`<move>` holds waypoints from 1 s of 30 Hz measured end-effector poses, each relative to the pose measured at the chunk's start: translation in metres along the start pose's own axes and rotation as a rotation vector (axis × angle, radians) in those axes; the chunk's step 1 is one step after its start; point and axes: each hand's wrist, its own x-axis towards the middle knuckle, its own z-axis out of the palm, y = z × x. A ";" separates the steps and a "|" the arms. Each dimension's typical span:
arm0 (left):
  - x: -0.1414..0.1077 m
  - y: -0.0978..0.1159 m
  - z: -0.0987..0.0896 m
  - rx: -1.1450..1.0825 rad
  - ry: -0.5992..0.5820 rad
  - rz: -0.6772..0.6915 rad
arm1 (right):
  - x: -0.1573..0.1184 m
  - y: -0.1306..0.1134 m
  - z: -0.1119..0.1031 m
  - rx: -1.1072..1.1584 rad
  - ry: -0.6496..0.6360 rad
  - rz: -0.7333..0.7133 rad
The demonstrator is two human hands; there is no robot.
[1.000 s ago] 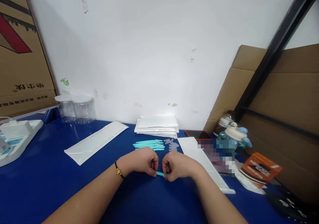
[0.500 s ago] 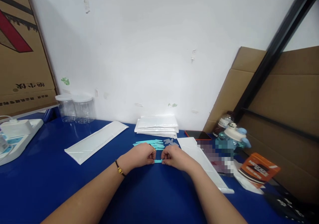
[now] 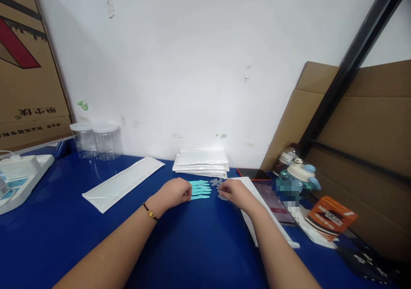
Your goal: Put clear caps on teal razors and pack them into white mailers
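My left hand [image 3: 180, 192] is closed, its fingertips pinching the left end of the nearest slim turquoise stick [image 3: 201, 197]. Just beyond it, several like turquoise sticks [image 3: 201, 187] lie side by side in a row on the blue table. My right hand [image 3: 231, 192] has its fingers curled together over a small group of translucent greyish pieces [image 3: 214, 182]. Whether those fingertips hold one of the pieces is too small to tell. A flat white packet [image 3: 248, 185] lies partly under my right forearm.
A stack of white packets [image 3: 201, 162] lies against the wall, and one more packet [image 3: 123, 184] lies at left. Two clear jars [image 3: 107, 141] and a power strip [image 3: 27, 186] are further left. On the right are a phone [image 3: 253, 174], a teal bottle [image 3: 297, 177] and an orange box [image 3: 331, 217].
My hands have moved apart and slightly away from me. The turquoise stick that was between both hands lies at the near side of the row. My right hand has moved to the translucent pieces.
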 end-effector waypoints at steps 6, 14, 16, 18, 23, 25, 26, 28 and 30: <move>0.000 0.005 0.002 0.039 0.081 0.008 | -0.007 -0.001 -0.015 -0.082 0.018 0.026; -0.002 0.012 0.005 0.060 0.054 -0.019 | -0.005 -0.004 0.003 -0.157 -0.098 0.029; -0.002 0.013 0.006 0.052 0.062 -0.034 | -0.003 -0.006 0.007 -0.158 -0.090 0.026; -0.002 0.013 0.006 0.038 0.062 -0.056 | -0.003 -0.008 0.008 -0.159 -0.090 0.012; -0.003 0.013 0.006 -0.007 0.047 -0.069 | -0.005 -0.012 0.008 -0.146 -0.117 -0.016; -0.004 0.014 0.006 -0.020 0.051 -0.070 | -0.006 -0.014 0.007 -0.133 -0.123 -0.034; -0.004 0.014 0.006 -0.025 0.051 -0.070 | -0.007 -0.015 0.007 -0.119 -0.124 -0.048; -0.004 0.015 0.005 -0.035 0.043 -0.074 | -0.007 -0.017 0.007 -0.076 -0.145 -0.079; -0.004 0.016 0.004 -0.043 0.030 -0.081 | -0.007 -0.018 0.007 -0.033 -0.177 -0.101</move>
